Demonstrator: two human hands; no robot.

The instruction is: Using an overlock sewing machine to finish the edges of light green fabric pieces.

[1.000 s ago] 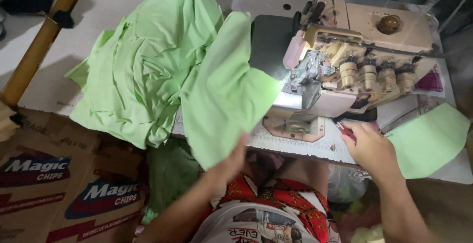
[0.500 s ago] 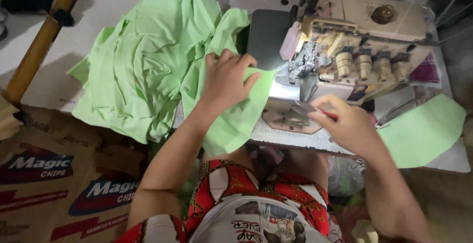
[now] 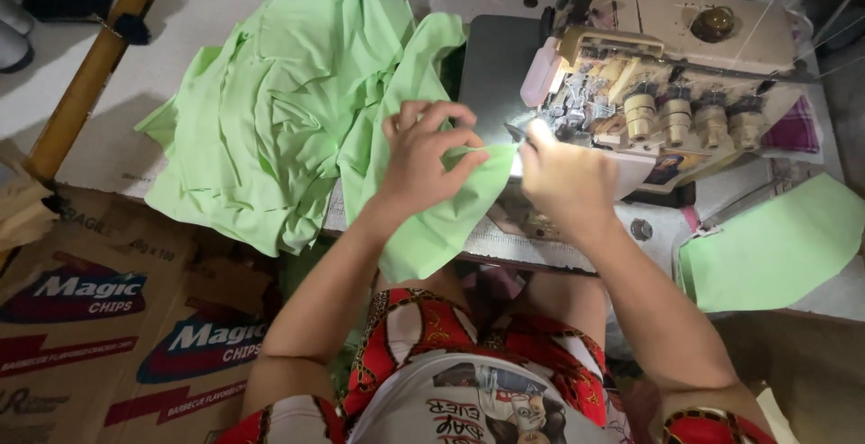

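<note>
L hand point(image 3: 423, 158) pinches the near-left part of the green fabric piece point(image 3: 432, 228), fingers curled shut on it. R hand point(image 3: 563, 178) grips the piece's far-right edge, fingertips closed, touching the lit spot at the sewing machine point(image 3: 667, 93) foot. Piece runs left-near to right-far betw. both hands, rest hangs off the table point(image 3: 225, 12) edge toward the lap. R hand nearer the needle; L just beside. Green fabric heap point(image 3: 270, 129) lies left.

One head-worn camera looks steeply down — close over the sewing machine point(image 3: 667, 84) table.
</note>
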